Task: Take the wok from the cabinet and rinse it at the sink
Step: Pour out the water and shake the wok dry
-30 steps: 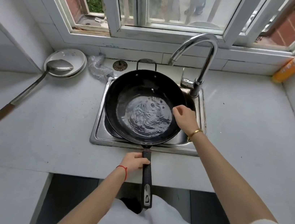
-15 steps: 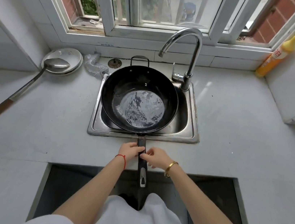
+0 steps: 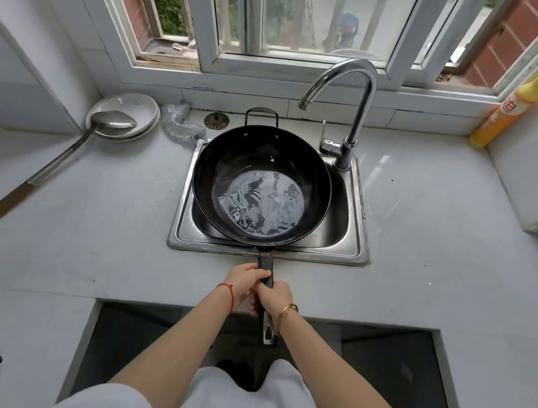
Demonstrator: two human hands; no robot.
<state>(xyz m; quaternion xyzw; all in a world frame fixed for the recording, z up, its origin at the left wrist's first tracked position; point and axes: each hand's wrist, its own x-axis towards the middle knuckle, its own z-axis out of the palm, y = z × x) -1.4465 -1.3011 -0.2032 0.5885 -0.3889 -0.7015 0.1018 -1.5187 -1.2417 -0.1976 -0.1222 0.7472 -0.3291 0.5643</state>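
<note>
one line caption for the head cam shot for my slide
Both hands, left and right, grip the long handle of a black wok holding shallow water over the steel sink.

We find very little to read here. The yellow-orange bottle (image 3: 508,111) standing in the far right corner of the table, against the wall under the window, bears a pale label with red characters; we make out one that looks like "白", and the rest is too small and slanted for us to tell. On the tile strip (image 3: 207,89) below the window frame we see a faint bluish line of marks, but we cannot read it. We see small marks on the wok handle (image 3: 266,262) near the sink rim, illegible too.
</note>
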